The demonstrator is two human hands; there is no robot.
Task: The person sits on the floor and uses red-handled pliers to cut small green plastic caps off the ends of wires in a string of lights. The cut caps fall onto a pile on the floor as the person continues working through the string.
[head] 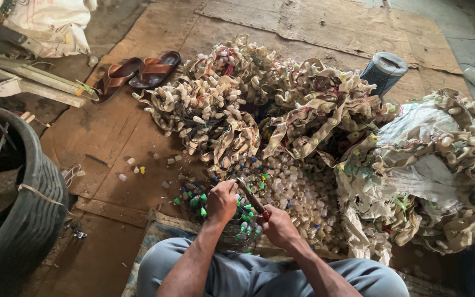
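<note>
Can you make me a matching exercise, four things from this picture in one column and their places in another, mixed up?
Things:
1. sandals
2. tyre
3. blue roll
4. cutter

Places:
A. left edge
B. in the right hand
C. upper left, on the cardboard
D. upper right, behind the heap

Pairs: 1-C, 2-A, 3-D, 4-B

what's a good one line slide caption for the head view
Seated person's left hand grips a wire bundle while the right hand works a red-handled cutter beside heaped bulb strings.
</note>
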